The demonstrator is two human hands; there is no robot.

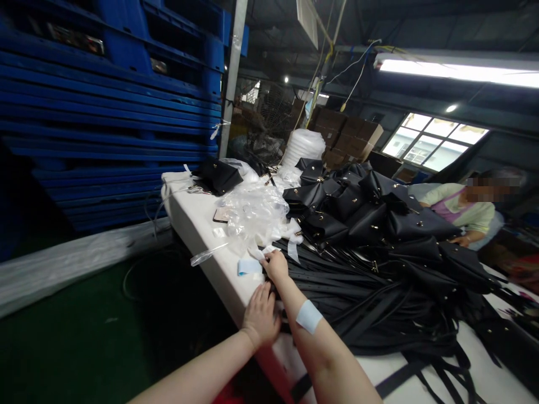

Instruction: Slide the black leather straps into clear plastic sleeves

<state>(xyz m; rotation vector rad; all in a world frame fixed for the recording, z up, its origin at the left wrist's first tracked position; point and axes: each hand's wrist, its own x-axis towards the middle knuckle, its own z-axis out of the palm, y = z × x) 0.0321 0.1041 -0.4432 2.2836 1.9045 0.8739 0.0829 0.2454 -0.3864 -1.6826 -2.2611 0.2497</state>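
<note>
Here's the left hand (261, 317), palm down at the table's edge, fingers stretched out close together; whether it grips anything underneath, can't tell. Just beyond, the right hand (275, 265) has its fingers bent at a white scrap (270, 249), and whether it's pinching that is unclear. A blue strip (249, 267) lies just beside. The black straps (357, 289) fan across the table (191, 216) right of both hands. Further out, clear plastic bags (256, 207), then heaped black bags (370, 216), and a co-worker (457, 207) behind them.
</note>
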